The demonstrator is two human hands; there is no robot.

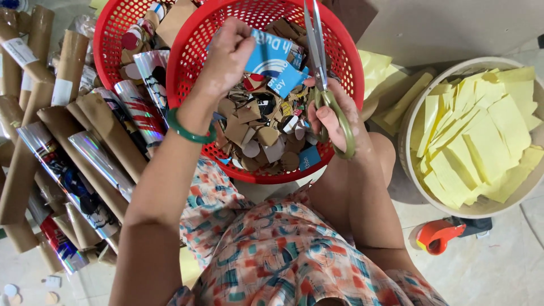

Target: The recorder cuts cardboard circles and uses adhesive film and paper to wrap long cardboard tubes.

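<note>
Left hand [226, 54] pinching a blue card piece [272, 59] over the red basket [192, 54] of scraps, right hand [334, 116] closed through the handles of green scissors [323, 85], blades parted; card likely light, fairly stiff, best gripped near its edge.

My left hand [226, 54] is covering part of the blue card [275, 62]. The frame's top edge is cutting off the scissors' [318, 62] blade tips and both red baskets [187, 62]. The right edge is clipping the bowl [416, 113].
</note>
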